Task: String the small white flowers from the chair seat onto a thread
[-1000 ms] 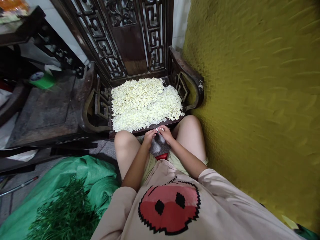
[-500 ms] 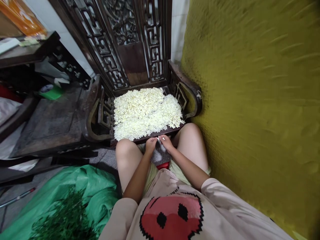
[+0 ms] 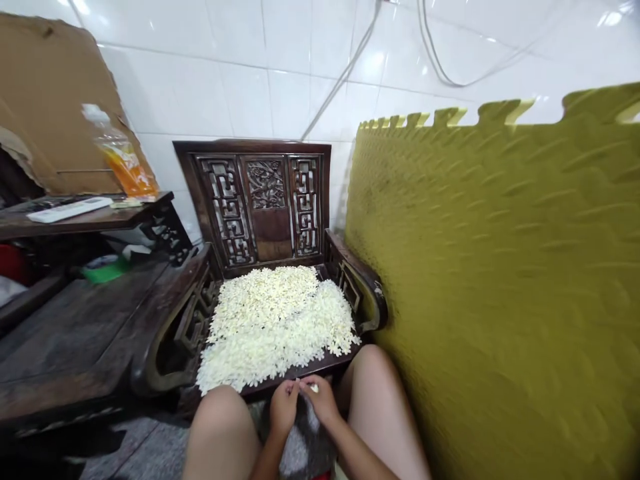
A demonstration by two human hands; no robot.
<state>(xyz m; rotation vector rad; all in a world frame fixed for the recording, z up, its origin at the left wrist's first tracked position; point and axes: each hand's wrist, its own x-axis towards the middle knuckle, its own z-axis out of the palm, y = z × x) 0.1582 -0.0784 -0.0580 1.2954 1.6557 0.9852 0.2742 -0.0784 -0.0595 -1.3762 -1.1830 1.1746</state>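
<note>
Small white flowers point(image 3: 280, 320) cover most of the seat of a dark carved wooden chair point(image 3: 274, 243). Just off the seat's front edge, between the person's knees, my two hands meet at the fingertips. My left hand point(image 3: 284, 407) is closed in a pinch; what it holds, if anything, is too small to make out. My right hand point(image 3: 320, 400) is closed too, with a small white flower point(image 3: 315, 388) showing at its fingers.
A yellow-green foam mat point(image 3: 490, 287) stands upright along the right side. On the left are a dark wooden table point(image 3: 80, 313), a raised shelf with an orange drink bottle point(image 3: 125, 160), a white remote-like object point(image 3: 70, 209) and green tape point(image 3: 106, 268). Behind is a white tiled wall.
The view has tilted up, so the tiled wall and the mat's top edge now show, while the shirt and green sack are out of view. My hands remain together near the seat edge.
</note>
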